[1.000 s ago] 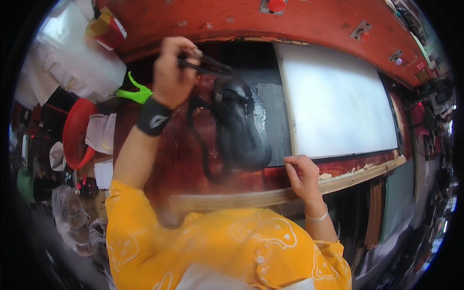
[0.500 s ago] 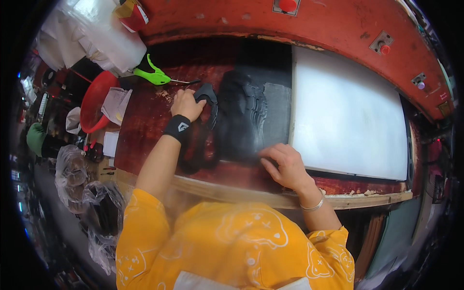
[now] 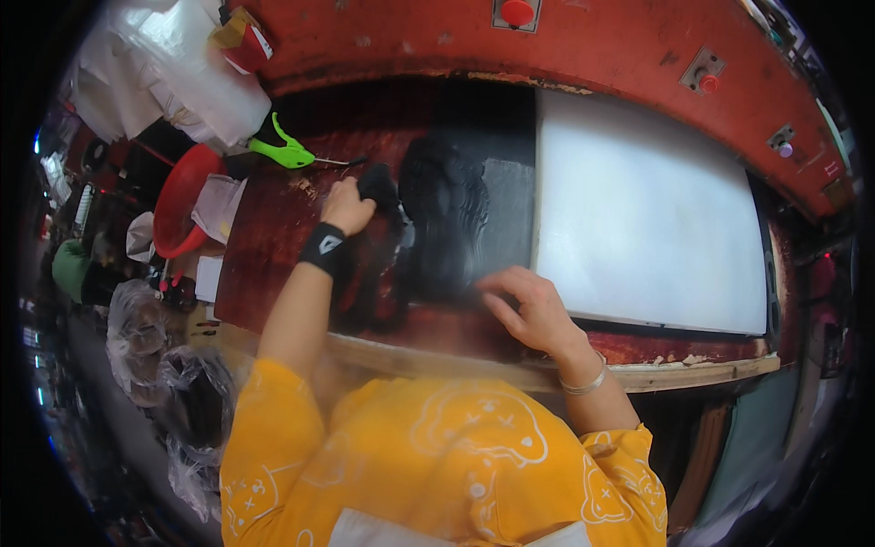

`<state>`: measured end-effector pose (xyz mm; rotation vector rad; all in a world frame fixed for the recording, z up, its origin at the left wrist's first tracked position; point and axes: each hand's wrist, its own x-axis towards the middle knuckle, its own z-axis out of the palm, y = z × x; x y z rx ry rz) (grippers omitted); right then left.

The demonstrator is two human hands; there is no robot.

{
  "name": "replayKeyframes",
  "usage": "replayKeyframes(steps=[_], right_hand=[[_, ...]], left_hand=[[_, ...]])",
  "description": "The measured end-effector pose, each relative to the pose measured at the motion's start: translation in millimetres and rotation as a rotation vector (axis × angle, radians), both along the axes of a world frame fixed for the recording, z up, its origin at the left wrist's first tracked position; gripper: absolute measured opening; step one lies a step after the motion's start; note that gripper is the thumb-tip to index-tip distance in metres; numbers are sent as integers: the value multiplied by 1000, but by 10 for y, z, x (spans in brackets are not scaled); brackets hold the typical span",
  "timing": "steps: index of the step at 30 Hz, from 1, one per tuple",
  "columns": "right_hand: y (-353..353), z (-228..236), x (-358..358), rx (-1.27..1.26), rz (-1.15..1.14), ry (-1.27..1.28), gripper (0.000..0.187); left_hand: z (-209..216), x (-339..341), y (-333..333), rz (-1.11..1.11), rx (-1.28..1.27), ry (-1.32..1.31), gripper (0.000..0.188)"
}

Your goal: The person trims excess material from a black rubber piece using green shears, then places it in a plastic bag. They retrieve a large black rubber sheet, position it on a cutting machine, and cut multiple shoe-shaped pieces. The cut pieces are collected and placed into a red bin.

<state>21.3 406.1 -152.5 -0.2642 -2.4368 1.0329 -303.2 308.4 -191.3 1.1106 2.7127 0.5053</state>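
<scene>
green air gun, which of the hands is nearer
Left: the left hand is just this side of the green air gun; the right hand is farther off, to its right.

From the left hand (image 3: 346,210): blocked at three o'clock by the black layered pile (image 3: 445,205), at ten by the green air gun (image 3: 290,155); passable at nine over dark-red tabletop (image 3: 273,217).

we look through a fisheye view: the corners are black and the red machine front (image 3: 383,46) bends into an arch. the white board (image 3: 647,210) shows brightest, almost washed out, and the translucent plastic (image 3: 182,59) catches glare. we find the dark red table (image 3: 273,242) dimmer, darkening toward its far side. the black piece (image 3: 379,187) at the left hand (image 3: 347,208) and the fingertips of the right hand (image 3: 529,308) are blurred. haze veils the yellow shirt (image 3: 392,447); the left rim is soft.
</scene>
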Motion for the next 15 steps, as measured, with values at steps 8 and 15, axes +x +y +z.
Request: replayKeyframes(steps=[8, 15], right_hand=[[577, 431, -573, 26, -75, -9, 19], [731, -29, -1537, 364, -346, -337, 35]], left_hand=[[692, 4, -802, -151, 946, -289, 19], [688, 493, -413, -35, 1041, -458, 8]])
